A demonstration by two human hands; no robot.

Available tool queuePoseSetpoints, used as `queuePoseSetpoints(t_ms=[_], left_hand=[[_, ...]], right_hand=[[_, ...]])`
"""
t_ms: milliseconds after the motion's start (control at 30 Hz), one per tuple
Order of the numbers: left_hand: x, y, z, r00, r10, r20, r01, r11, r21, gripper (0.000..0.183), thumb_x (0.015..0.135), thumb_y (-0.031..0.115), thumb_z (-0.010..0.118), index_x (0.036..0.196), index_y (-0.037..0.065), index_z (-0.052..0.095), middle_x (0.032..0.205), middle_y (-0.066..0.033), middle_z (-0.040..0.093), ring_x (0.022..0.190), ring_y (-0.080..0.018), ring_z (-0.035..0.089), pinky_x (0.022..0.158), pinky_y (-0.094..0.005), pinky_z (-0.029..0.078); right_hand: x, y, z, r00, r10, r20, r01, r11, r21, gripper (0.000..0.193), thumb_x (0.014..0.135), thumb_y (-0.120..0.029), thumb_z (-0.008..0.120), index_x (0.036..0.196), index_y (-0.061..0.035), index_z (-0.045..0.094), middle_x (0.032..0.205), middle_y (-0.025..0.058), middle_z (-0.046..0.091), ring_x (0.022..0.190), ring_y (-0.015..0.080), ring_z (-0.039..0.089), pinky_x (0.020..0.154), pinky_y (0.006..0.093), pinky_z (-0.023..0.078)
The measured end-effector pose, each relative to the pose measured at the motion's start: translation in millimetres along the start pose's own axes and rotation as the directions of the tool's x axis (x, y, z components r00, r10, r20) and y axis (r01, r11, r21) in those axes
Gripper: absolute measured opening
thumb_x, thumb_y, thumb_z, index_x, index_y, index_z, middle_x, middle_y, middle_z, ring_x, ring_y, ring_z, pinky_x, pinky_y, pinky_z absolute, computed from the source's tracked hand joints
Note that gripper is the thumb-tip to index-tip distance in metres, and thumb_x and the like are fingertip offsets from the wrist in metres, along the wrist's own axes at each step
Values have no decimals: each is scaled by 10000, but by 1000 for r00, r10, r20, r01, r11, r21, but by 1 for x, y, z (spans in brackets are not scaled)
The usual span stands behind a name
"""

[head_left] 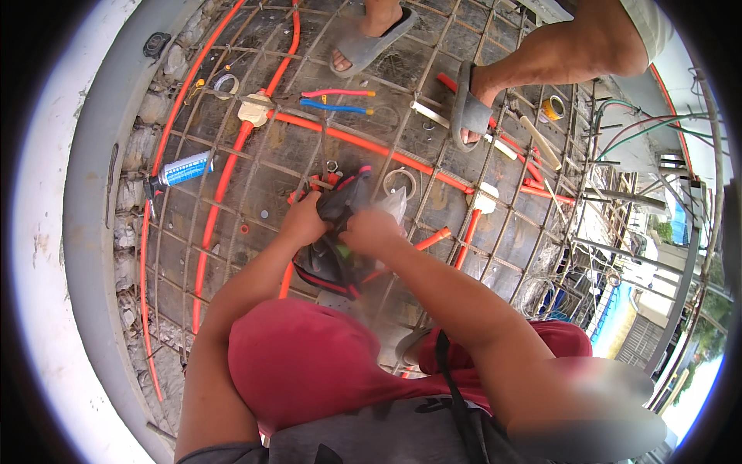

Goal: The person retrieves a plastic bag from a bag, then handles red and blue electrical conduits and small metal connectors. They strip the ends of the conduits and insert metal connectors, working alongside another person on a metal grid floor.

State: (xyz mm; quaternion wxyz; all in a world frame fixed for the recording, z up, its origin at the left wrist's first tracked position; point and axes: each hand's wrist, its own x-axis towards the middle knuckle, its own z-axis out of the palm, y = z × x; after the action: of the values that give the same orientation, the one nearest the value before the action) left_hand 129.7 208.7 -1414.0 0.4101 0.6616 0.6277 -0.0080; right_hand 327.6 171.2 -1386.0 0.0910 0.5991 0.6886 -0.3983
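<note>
A black bag with red trim [328,264] lies slack on the rebar grid in front of my knees. My left hand [304,222] is closed on its left edge. My right hand [372,232] is curled at the bag's right side, blurred by motion, its fingertips hidden. Clear plastic [393,204] shows just beyond that hand; I cannot tell whether the hand holds it. Something green peeks out below my right hand, inside or against the bag. A metal nut [332,165] and a pale tape roll [399,183] lie just past the bag.
Orange conduits [363,139] run through the rebar to tape-wrapped boxes [253,110]. Pliers with red and blue handles [338,106] lie ahead. A blue-and-white gas canister [185,169] rests left. Another person's sandalled foot [469,108] stands front right, beside yellow tape [553,108].
</note>
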Motion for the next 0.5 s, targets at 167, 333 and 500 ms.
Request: queuePoseSetpoints(t_ms=[167,333,500], left_hand=[[11,-11,2,992,-124,4,124,992,20,499,853,141,721,1341,70,648,1249,-255,735,1210,-444,690,996,-509,557],[20,-30,13,996,-87,-30,85,993,-80,532,858,85,682,1385,53,626,1275,-260,725,1230,-447,680,996,-495,542],[27,-39,21,992,-116,56,126,964,-236,561,861,40,675,1415,9,597,1291,-269,715,1241,-419,688,1004,-449,536]], right_hand=[[-8,6,16,993,108,-49,-95,969,228,285,934,-383,769,1073,-141,828,1041,136,800,1023,350,763,882,473,613],[3,-6,25,991,16,-131,0,992,126,247,935,-334,751,1121,-188,822,1053,124,797,1024,341,762,885,488,594],[11,-8,9,999,41,3,-41,999,13,246,909,-252,735,1128,-177,821,1073,115,803,1013,335,777,872,474,618]])
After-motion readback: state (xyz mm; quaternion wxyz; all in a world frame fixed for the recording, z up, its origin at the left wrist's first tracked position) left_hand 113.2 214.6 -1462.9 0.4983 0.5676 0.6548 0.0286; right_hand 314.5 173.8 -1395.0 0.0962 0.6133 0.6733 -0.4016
